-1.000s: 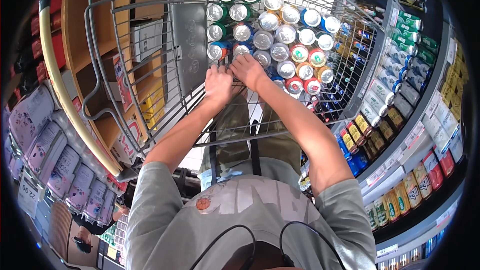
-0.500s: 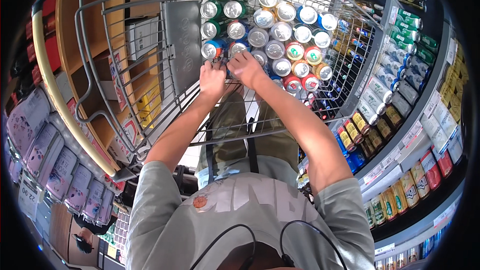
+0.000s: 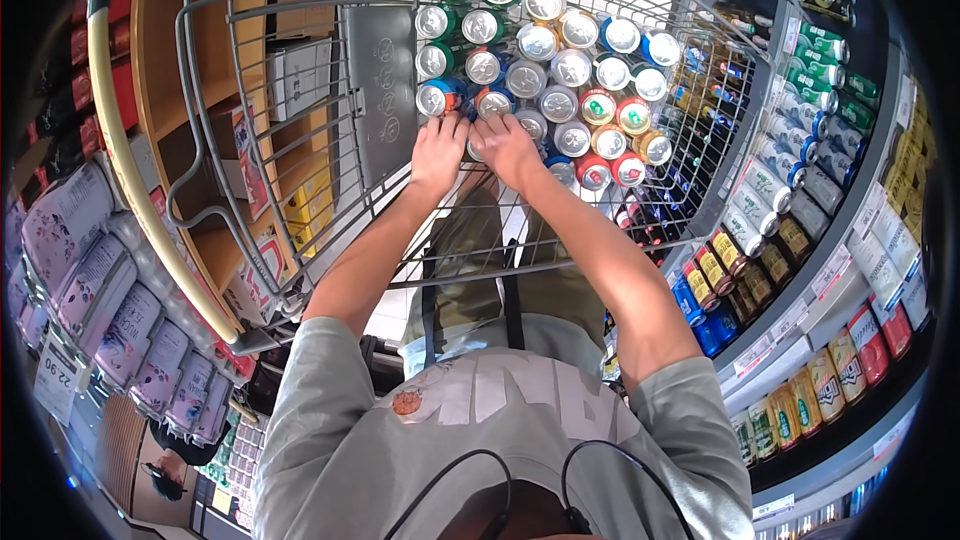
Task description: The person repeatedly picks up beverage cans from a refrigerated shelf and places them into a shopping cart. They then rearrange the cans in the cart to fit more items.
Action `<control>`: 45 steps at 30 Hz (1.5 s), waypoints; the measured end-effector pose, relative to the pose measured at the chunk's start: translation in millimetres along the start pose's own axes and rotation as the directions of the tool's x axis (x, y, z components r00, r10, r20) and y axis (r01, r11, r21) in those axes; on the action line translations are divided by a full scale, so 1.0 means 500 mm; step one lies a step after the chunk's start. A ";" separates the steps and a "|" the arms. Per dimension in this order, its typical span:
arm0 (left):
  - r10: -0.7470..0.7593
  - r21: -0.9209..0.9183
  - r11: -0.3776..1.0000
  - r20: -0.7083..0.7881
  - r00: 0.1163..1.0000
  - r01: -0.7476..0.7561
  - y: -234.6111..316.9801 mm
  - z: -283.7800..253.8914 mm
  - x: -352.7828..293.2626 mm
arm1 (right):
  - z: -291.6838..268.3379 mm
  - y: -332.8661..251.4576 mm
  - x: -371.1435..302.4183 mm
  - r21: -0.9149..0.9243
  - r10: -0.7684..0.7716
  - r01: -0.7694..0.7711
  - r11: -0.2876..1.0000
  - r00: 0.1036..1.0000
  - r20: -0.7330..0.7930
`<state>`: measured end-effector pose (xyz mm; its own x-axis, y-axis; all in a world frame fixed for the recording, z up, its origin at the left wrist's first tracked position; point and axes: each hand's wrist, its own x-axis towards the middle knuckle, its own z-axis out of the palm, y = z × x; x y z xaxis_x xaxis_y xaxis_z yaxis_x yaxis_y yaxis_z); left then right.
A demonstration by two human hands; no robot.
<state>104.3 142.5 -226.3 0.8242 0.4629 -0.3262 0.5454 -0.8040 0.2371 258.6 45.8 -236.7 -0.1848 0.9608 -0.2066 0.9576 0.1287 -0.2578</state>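
Several drink cans (image 3: pixel 539 42) stand upright in rows inside a wire shopping cart (image 3: pixel 352 90), silver lids up. My left hand (image 3: pixel 440 152) has its fingers bent at the near side of a blue and orange can (image 3: pixel 436 97). Beside it, my right hand (image 3: pixel 506 152) curls its fingers round a can whose lid edge (image 3: pixel 475 149) shows between the hands. Just beyond those fingers stands another blue can (image 3: pixel 494 104). Whatever lies under my left fingers is hidden.
A grey plastic panel (image 3: pixel 381 130) lines the cart's left side, with a cream handle bar (image 3: pixel 125 170) farther left. Shelves of cans (image 3: pixel 745 210) run along the right. Purple-white packs (image 3: pixel 105 305) hang at the left. Another person (image 3: pixel 172 465) is at the lower left.
The cart and its cans have shifted slightly right and down in view. My hands stay at the near row, and the left fingers now lie closer against the blue and orange can.
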 end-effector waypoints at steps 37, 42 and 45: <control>-0.068 -0.303 0.951 -0.027 0.997 0.057 -0.014 -0.043 -0.060 | 0.010 -0.066 -0.058 0.125 0.142 0.082 -0.989 0.246 0.959; -0.046 -0.217 0.975 -0.010 0.999 0.043 -0.004 0.012 -0.052 | 0.009 -0.079 -0.058 0.127 0.156 0.121 -0.984 0.270 0.950; -0.128 -0.226 0.963 0.112 0.985 0.150 0.007 0.046 -0.041 | 0.002 -0.093 -0.061 0.197 0.244 0.175 -0.965 0.308 0.920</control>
<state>85.6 121.7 -240.0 0.7254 0.5171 -0.4543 0.6834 -0.6200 0.3856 219.5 10.0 -219.4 -0.0270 0.1013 -0.9945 -0.9996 -0.0040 0.0268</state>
